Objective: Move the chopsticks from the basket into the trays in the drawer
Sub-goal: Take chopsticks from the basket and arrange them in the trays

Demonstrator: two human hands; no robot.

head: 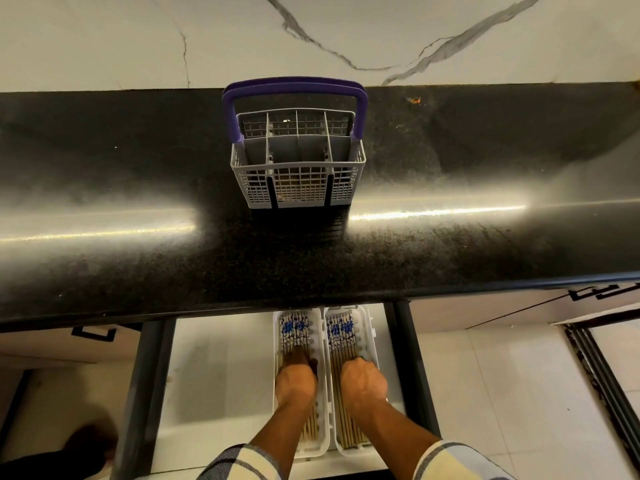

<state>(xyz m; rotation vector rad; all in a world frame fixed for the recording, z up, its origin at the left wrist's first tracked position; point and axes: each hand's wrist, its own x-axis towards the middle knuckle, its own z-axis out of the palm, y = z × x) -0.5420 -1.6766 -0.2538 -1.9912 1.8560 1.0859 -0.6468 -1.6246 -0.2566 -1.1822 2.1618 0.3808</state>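
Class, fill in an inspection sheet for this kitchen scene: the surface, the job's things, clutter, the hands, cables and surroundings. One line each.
Surface: dark speckled countertop, glossy, with light streaks.
Job's things: grey cutlery basket with purple handle stands upright on the countertop; no chopsticks seen standing in it. Two white trays, left tray and right tray, lie side by side in the open drawer, both holding chopsticks with blue-patterned ends.
Clutter: small orange speck near the wall.
Hands: left hand rests on the left tray's chopsticks, right hand on the right tray's; grip unclear.
Cables: nothing seen.
Surroundings: marble wall, tiled floor.
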